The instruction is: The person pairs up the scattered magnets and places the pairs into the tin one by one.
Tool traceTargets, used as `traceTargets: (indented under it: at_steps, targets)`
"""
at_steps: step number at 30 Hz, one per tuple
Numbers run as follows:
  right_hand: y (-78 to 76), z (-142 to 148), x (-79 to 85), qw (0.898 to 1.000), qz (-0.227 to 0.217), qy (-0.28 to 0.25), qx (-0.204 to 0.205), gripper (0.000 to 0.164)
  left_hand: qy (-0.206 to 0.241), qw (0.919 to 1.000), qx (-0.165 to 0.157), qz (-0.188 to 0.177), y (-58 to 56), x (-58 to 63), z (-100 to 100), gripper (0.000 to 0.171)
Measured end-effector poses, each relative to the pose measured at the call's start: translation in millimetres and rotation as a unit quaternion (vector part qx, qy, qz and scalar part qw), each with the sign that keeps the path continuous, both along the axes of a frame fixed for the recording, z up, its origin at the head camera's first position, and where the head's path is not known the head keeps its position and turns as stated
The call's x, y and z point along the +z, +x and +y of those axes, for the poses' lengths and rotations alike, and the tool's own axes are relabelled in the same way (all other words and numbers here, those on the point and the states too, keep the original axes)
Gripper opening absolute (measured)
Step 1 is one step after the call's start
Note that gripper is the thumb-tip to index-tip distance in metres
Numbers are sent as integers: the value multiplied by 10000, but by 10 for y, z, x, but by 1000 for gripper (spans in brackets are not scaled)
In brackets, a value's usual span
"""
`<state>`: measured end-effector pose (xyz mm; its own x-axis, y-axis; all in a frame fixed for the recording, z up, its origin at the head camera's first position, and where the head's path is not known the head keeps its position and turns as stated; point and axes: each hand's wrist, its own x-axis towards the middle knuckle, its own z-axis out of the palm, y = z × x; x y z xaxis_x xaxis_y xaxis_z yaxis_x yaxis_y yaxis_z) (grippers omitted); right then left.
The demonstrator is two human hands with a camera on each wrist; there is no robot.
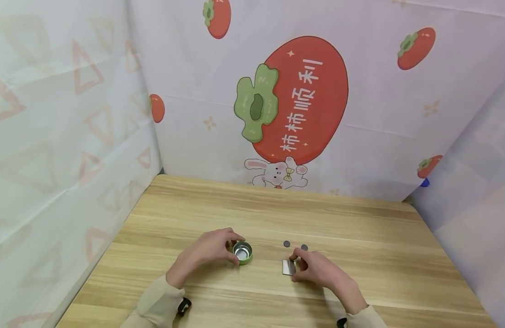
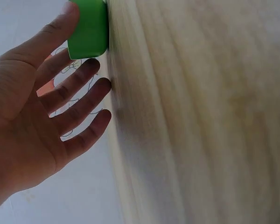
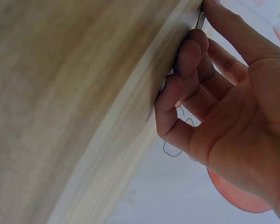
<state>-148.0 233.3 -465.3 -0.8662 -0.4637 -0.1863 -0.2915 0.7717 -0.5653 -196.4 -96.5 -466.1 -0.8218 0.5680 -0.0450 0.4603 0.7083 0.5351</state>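
Observation:
A small round green tin (image 1: 248,260) stands upright on the table, its top uncovered and its shiny silver inside facing up. My left hand (image 1: 211,247) holds it from the left, thumb at the near side and a finger at the far side. In the left wrist view the green wall of the tin (image 2: 90,32) shows beside the thumb, while the other fingers are spread loosely. To the right, my right hand (image 1: 320,269) pinches a small silver rectangular plate (image 1: 286,267) by its near and far edges, low at the tabletop. Its fingers hide the plate's right part.
Two small dark round discs (image 1: 287,244) lie just beyond the plate, the right one near my right fingertips. The wooden table (image 1: 236,200) ends at a printed cloth backdrop (image 1: 187,141). Cloth walls (image 1: 51,182) stand at the left and right.

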Motion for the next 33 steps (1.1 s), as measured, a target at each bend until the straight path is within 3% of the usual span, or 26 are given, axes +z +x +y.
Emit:
traceTargets:
  at_steps: [6,16,22,33]
  targets:
    - [-10,-11,4,9994,298,112,142,31,22,9994,171,-290,-27,-21,5,61]
    - [-2,-88,39,9874,1204,960,355,26,-11,9989,297,-373,-28,-24,13,63]
    - [14,-116,2,9838,1290,1197,340,34,-56,9988,332,-341,-18,-13,15,63]
    - [-1,-179,8,9824,1322,1250,417,34,-43,9986,386,-359,-9,-16,22,62]
